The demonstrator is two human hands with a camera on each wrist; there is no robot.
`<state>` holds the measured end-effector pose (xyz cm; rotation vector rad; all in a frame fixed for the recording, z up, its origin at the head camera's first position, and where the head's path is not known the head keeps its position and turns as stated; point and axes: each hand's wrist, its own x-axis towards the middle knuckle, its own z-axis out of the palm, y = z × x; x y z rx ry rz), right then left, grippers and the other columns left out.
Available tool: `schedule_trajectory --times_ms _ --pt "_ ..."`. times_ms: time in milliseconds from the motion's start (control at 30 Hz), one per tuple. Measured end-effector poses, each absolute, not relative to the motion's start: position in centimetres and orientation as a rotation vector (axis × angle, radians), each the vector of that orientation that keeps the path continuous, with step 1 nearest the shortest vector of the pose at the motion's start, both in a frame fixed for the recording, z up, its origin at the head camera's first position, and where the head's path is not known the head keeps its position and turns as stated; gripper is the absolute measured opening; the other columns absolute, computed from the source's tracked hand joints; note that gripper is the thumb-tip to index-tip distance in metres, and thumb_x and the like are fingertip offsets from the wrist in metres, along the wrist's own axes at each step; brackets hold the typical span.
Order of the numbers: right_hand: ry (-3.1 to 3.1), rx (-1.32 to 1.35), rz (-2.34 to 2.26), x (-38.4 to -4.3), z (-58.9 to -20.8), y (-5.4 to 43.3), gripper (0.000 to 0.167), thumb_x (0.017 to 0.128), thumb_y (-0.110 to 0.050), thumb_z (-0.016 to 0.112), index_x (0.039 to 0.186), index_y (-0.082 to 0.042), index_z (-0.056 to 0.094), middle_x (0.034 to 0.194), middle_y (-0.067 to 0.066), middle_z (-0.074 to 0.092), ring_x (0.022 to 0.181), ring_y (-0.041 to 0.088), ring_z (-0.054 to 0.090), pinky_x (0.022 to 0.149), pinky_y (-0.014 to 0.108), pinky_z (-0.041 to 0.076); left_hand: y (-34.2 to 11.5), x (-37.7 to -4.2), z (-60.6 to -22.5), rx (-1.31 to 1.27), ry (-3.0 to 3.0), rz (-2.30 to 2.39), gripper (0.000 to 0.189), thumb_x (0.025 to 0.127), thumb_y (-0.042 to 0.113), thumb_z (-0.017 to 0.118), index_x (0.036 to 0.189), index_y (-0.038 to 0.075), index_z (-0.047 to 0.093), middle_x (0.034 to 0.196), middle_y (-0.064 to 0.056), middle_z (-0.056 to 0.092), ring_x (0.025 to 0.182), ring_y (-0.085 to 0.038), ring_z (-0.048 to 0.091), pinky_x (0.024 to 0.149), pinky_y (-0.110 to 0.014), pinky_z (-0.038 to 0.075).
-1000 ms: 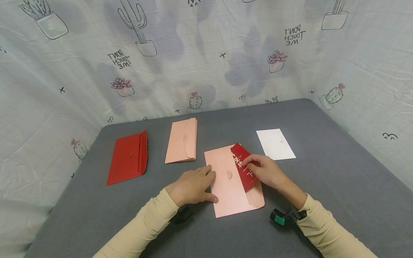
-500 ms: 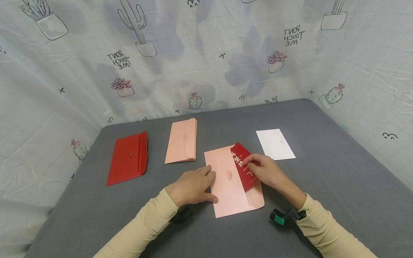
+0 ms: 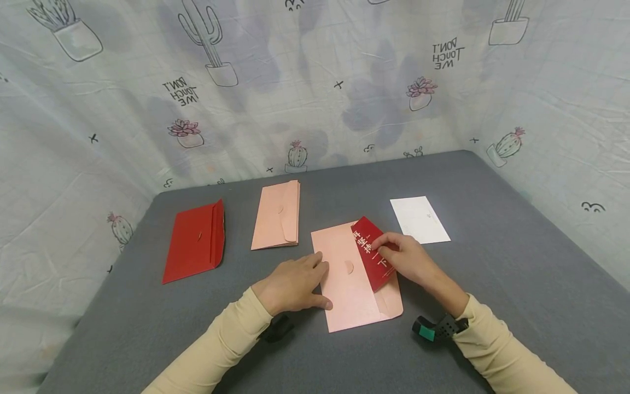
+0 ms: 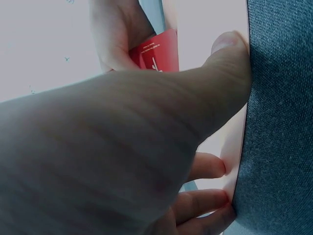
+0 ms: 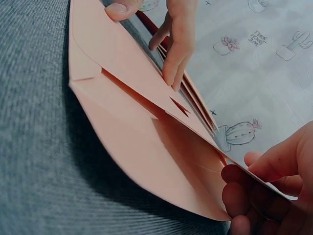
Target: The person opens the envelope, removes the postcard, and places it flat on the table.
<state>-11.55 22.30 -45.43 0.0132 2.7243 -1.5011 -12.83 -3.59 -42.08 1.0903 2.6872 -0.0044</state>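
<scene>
Along the bottom of the head view, your cream sleeves [image 3: 211, 350] reached in from the left and right, and a black band [image 3: 447, 327] with a green patch showed at your right wrist. Just above, near the centre of the frame, you rested your left hand [image 3: 295, 282] on the left edge of a pink envelope [image 3: 349, 298], thumb spread wide from the fingers. That envelope lay on the grey worktop [image 3: 344, 183] with its flap [image 3: 392, 301] to the right. Right of centre, your right hand [image 3: 407, 260] pinched a red card [image 3: 373, 268] between thumb and fingers. The card, marked with white characters, slanted above the flap, its left part under the pocket's edge.

At the left of the frame lay a red envelope [image 3: 192, 243], well apart from your hands. Just beyond your right hand, toward the right, lay a white card [image 3: 419, 219]. Left of centre, higher in the frame, lay a stack of pink envelopes [image 3: 273, 216]. Across the top, behind the worktop, hung a pale cloth [image 3: 305, 104] printed with potted cacti and mirrored lettering.
</scene>
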Motion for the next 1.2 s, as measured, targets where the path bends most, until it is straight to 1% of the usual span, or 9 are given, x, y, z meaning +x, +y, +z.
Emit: schedule_trajectory --times_ms 567,900,1133,1200 --pt "2.693 0.056 -1.562 -11.62 -45.19 22.88 0.021 0.097 -0.008 0.058 0.113 -0.002 0.068 0.122 0.025 0.063 0.103 0.033 0.063 0.074 0.035 0.062 -3.6 -12.83 -42.15 1.084 2.676 0.009 0.075 0.084 0.052 0.078 0.138 0.005 0.057 0.152 -0.018 0.051 0.134 -0.032 0.057 0.105 -0.048 0.051" --pt "2.702 0.075 -1.576 -11.62 -45.06 23.06 0.022 0.097 -0.009 0.056 0.114 -0.001 0.068 0.123 0.025 0.062 0.101 0.031 0.063 0.072 0.033 0.061 -3.57 -12.82 -42.17 1.086 2.678 -0.005 0.075 0.084 0.052 0.078 0.138 0.005 0.057 0.151 -0.018 0.052 0.133 -0.032 0.057 0.104 -0.047 0.052" --pt "2.692 0.115 -1.603 -11.74 -45.17 23.19 0.022 0.098 -0.011 0.055 0.113 -0.001 0.068 0.122 0.024 0.062 0.1 0.029 0.062 0.071 0.031 0.061 -3.59 -12.84 -42.22 1.1 2.684 -0.001 0.072 0.084 0.052 0.079 0.135 0.006 0.059 0.149 -0.017 0.054 0.128 -0.031 0.06 0.101 -0.046 0.054" --pt "2.689 0.128 -1.61 -11.76 -45.14 23.21 0.022 0.098 -0.011 0.054 0.113 -0.001 0.068 0.122 0.024 0.063 0.099 0.029 0.062 0.07 0.03 0.06 -3.59 -12.85 -42.21 1.1 2.684 0.001 0.072 0.084 0.051 0.079 0.135 0.005 0.058 0.149 -0.018 0.053 0.129 -0.031 0.06 0.101 -0.046 0.054"
